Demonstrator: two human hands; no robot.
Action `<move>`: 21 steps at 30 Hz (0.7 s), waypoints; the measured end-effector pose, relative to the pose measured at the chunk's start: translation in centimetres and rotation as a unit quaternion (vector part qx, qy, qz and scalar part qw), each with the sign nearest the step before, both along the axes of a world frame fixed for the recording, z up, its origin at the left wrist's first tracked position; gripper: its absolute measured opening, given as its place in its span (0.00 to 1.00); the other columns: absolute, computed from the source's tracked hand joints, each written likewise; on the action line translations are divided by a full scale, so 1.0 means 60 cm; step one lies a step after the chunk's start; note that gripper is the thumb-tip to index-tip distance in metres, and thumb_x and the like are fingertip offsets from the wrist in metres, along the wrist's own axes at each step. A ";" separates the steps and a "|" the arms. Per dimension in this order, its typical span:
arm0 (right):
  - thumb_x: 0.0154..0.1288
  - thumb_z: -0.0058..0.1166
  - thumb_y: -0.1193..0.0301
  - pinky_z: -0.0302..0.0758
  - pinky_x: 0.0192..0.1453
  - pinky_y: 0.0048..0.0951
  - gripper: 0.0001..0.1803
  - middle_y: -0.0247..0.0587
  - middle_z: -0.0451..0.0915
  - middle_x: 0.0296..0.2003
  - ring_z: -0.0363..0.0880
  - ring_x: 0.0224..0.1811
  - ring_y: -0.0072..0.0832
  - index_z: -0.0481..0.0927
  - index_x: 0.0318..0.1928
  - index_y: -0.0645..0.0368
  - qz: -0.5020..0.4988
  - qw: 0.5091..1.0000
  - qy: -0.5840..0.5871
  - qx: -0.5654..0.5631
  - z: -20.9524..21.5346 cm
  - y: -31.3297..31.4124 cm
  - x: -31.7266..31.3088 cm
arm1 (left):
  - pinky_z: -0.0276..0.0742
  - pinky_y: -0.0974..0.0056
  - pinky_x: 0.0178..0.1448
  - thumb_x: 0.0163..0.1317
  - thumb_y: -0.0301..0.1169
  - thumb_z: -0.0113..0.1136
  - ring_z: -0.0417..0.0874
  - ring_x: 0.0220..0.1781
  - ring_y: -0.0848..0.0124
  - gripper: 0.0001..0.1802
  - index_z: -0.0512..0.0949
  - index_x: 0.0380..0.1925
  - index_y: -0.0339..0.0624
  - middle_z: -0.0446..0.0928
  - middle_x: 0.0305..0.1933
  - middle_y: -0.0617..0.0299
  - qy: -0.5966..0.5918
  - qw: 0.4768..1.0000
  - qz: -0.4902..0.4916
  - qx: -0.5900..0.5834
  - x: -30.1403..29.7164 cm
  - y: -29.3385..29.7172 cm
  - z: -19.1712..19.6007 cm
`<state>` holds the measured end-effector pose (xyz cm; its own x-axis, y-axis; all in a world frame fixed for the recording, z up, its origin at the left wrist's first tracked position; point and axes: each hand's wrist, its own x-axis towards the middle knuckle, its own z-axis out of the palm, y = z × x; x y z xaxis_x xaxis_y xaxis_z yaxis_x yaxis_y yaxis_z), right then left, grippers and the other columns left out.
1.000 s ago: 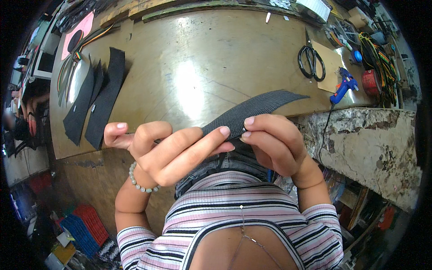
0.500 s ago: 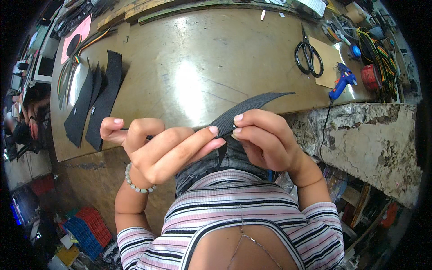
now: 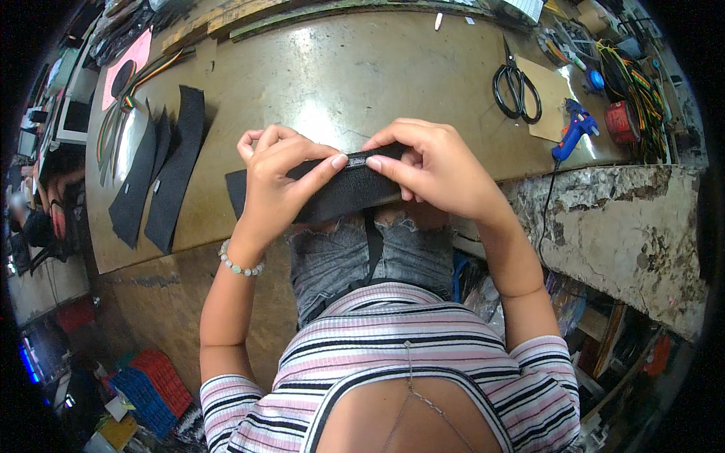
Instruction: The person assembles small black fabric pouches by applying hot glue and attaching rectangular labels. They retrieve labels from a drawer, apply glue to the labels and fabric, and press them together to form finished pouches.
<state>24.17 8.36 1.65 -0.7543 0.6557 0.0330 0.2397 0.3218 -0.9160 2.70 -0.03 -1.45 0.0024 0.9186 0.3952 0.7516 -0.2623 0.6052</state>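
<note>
A black ribbed fabric strip [image 3: 343, 195] is stretched between my two hands at the table's near edge, above my lap. My left hand [image 3: 279, 170] grips it with thumb and fingers, its thumb tip at the upper edge. Opposite, my right hand [image 3: 427, 162] pinches the same strip, fingers behind it and thumb in front. Between the two thumbs a small grey label [image 3: 357, 161] shows on the strip's upper edge. The strip's left end sticks out past my left wrist. Several similar black strips [image 3: 177, 170] lie on the table to the left, with small light tags on them.
On the brown table [image 3: 249, 90], black-handled scissors [image 3: 517, 90] lie at the right beside tan card [image 3: 550, 113]. A blue glue gun [image 3: 576, 132] with a hanging cord is near the right edge. Striped cords [image 3: 630, 87] are heaped at far right; pink paper [image 3: 134, 57] lies far left.
Both hands have moved up and away from my body over the table edge. The strip has been turned; its broad face and the grey label now show between the thumbs.
</note>
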 end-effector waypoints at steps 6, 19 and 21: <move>0.68 0.59 0.74 0.71 0.20 0.18 0.09 0.32 0.78 0.23 0.74 0.18 0.13 0.82 0.43 0.68 -0.032 0.994 -0.027 -0.103 -0.011 0.004 -0.012 | 0.50 0.52 0.65 0.59 0.43 0.69 0.77 0.42 0.73 0.11 0.88 0.35 0.51 0.84 0.33 0.71 0.037 0.999 -0.016 -0.037 0.007 0.005 0.005; 0.71 0.53 0.69 0.77 0.28 0.32 0.13 0.51 0.80 0.34 0.80 0.20 0.30 0.78 0.43 0.69 0.005 0.997 -0.058 -0.048 -0.024 0.003 -0.013 | 0.50 0.59 0.63 0.62 0.42 0.67 0.76 0.43 0.75 0.12 0.89 0.37 0.48 0.84 0.33 0.68 -0.089 0.972 -0.031 -0.213 -0.005 0.006 0.001; 0.72 0.53 0.69 0.75 0.26 0.28 0.12 0.46 0.79 0.32 0.79 0.20 0.26 0.78 0.43 0.68 0.001 0.997 -0.055 -0.045 -0.027 0.003 -0.011 | 0.51 0.60 0.62 0.62 0.43 0.67 0.76 0.42 0.75 0.12 0.89 0.37 0.48 0.84 0.33 0.68 -0.095 0.974 -0.031 -0.205 -0.005 0.005 0.002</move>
